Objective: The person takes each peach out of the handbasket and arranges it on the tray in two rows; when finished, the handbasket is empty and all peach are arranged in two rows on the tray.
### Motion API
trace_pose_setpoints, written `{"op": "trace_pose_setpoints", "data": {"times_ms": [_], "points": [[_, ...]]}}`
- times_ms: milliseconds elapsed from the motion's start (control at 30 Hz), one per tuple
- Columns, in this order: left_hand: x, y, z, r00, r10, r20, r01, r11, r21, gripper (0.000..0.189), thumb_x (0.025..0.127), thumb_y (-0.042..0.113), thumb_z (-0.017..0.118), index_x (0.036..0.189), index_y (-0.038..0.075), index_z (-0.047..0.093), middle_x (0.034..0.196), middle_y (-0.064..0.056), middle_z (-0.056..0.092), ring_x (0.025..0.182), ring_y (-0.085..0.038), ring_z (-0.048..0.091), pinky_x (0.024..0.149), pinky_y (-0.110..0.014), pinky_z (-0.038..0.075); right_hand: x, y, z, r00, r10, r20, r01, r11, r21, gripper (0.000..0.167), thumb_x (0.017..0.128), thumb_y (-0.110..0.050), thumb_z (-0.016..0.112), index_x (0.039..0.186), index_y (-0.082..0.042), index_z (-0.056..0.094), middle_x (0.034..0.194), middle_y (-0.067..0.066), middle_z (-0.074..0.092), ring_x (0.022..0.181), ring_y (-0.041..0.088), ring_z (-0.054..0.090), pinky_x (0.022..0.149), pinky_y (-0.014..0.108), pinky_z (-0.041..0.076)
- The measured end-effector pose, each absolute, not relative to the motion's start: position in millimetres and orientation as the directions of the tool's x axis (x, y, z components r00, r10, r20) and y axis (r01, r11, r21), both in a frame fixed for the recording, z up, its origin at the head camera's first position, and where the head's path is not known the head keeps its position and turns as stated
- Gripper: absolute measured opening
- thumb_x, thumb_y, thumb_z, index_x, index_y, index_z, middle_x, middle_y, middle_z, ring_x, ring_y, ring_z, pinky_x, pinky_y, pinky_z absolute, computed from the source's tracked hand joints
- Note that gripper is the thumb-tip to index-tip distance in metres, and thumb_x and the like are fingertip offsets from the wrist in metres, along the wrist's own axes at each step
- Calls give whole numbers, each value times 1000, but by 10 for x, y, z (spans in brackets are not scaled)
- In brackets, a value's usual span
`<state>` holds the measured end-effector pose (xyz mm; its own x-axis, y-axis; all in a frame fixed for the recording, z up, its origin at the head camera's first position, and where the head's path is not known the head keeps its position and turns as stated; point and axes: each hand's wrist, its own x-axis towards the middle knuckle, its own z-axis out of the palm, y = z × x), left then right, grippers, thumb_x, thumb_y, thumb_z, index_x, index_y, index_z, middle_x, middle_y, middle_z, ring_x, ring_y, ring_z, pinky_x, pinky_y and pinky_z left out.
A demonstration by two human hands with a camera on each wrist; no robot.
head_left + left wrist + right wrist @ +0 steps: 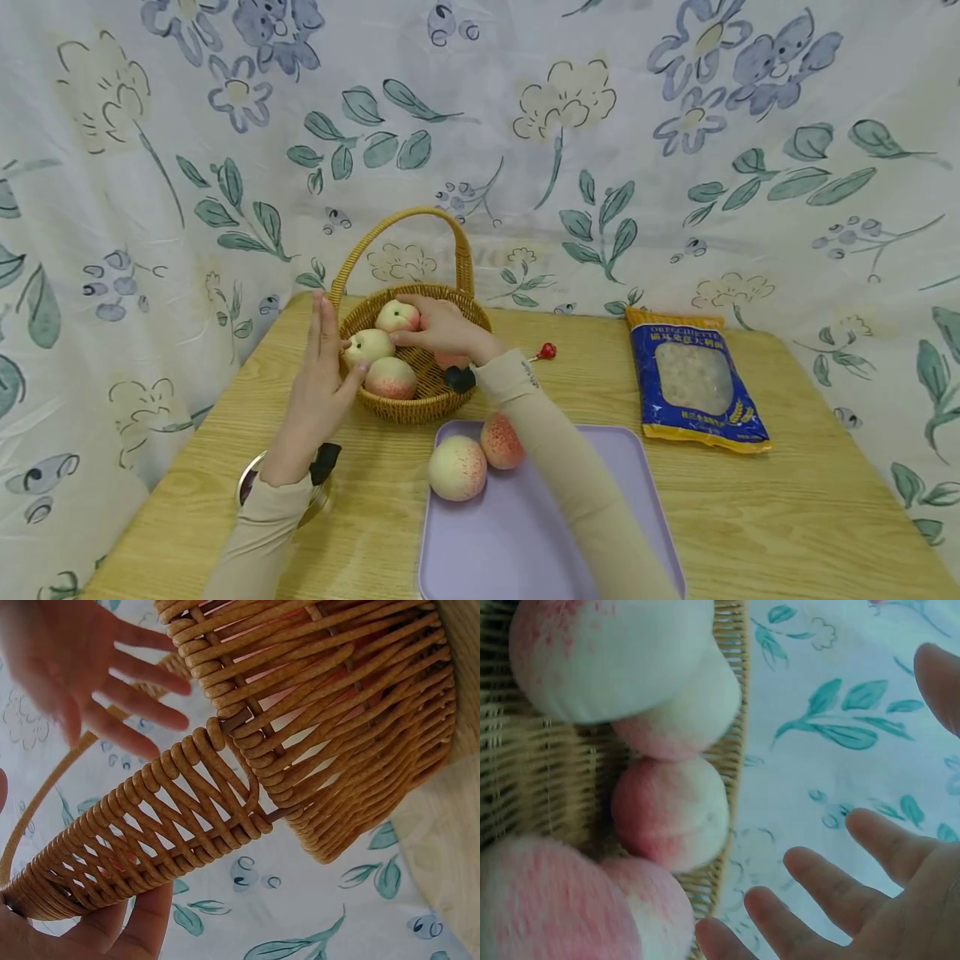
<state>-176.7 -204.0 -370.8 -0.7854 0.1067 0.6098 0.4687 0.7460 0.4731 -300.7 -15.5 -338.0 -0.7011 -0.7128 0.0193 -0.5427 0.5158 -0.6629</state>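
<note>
A wicker basket [408, 410] with a tall arched handle [420, 212] holds several peaches [390, 379], cream with a pink blush. My left hand [318, 396] is upright at the basket's left side, fingers straight and thumb spread apart. In the left wrist view its fingers [142, 922] pass partly behind the handle's woven side. My right hand [442, 329] is over the back right of the basket, partly hiding peaches there. The right wrist view shows its fingers [832, 892] spread beside the peaches [679, 814], holding nothing.
A lilac tray [517, 533] in front carries two peaches [457, 468]. A blue and yellow pasta bag [697, 379] lies at right. Near the basket is a red-wrapped lollipop [548, 351]. A round container [246, 482] is partly hidden under my left forearm. Floral cloth hangs behind.
</note>
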Motion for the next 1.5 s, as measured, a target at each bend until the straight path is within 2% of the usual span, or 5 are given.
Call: {"op": "trace_pose_setpoints", "data": {"times_ms": [167,433,700,1067,1500], "points": [[-1756,-2052,-3696,-790,99,605,458,752,475,101,91,6,62,155,25,-13,165,-7,-12,149,-39,10,86,-63,44,-2995,-361,-3509,-665,-742,-84,-478,509,-716,77,94,-38,61,155,-11,21,157,12,32,141,28,39,112,40,37],[-1766,-2046,-3700,-786,111,609,470,747,470,103,89,4,63,156,25,-13,164,-6,-14,151,-34,5,103,-68,32,-2985,-633,-3659,-609,-770,-190,-520,569,-638,75,91,-36,66,153,-16,29,157,8,31,143,21,35,112,35,36],[-1768,-2027,-3772,-761,120,638,493,747,447,81,101,33,48,156,27,-11,165,-8,-11,151,-33,4,114,-60,22,-3104,-853,-3808,-658,-740,-140,-497,567,-657,61,93,-25,64,147,-11,39,147,9,47,134,22,45,110,34,37],[-1785,-2057,-3742,-761,100,641,483,746,457,89,97,21,55,156,25,-11,165,-10,-9,151,-32,6,106,-66,29,-3209,-983,-3864,-713,-695,-93,-417,527,-741,51,87,-23,71,134,-13,53,132,6,58,123,18,52,103,31,40],[-1760,-2048,-3743,-759,112,641,488,749,448,85,100,26,53,156,28,-11,165,-9,-7,149,-38,12,101,-65,36,-3129,-824,-3752,-760,-650,19,-329,359,-874,58,84,-15,75,136,-18,49,121,8,58,95,18,58,75,27,51]]}}
